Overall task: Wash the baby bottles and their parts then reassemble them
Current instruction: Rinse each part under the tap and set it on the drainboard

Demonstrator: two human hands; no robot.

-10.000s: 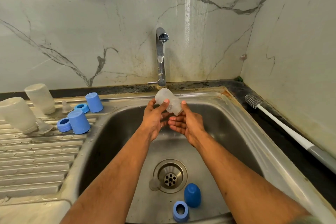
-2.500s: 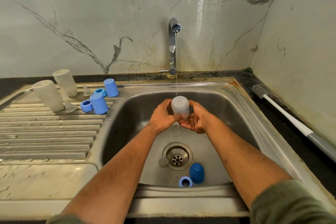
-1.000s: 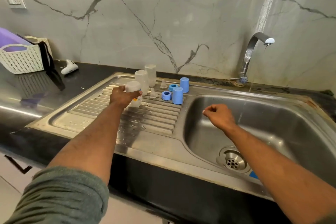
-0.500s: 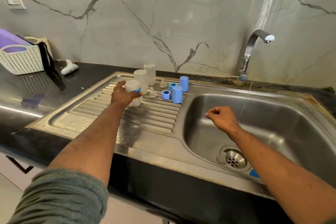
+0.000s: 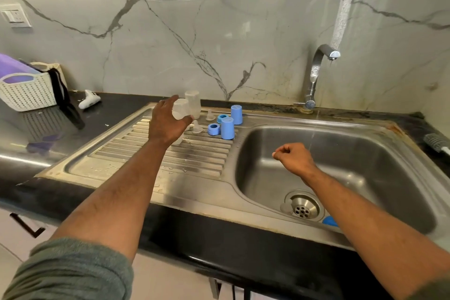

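My left hand [image 5: 165, 124] hovers with spread fingers over the drainboard [image 5: 170, 161], holding nothing. A clear bottle body [image 5: 178, 141] stands upside down just under it, mostly hidden by the palm. Two more clear bottles [image 5: 180, 109] [image 5: 193, 102] stand behind. To their right are two blue caps [image 5: 227, 128] [image 5: 236, 114], two blue rings [image 5: 214, 129] [image 5: 222, 118] and two clear nipples [image 5: 196, 127] [image 5: 210, 115]. My right hand [image 5: 293, 159] is curled, holding nothing, over the sink basin [image 5: 365, 161]. In the basin lie a blue part [image 5: 329, 221] and a clear nipple [image 5: 286, 204] by the drain.
The tap [image 5: 314, 75] runs a thin stream into the basin. A bottle brush [image 5: 435, 142] lies on the black counter at the right. A white basket [image 5: 26, 91] and a small white object [image 5: 89, 102] sit on the counter at the left.
My left hand has let go of the clear bottle on the drainboard and lifted off it with fingers spread. My right hand stays curled over the basin.
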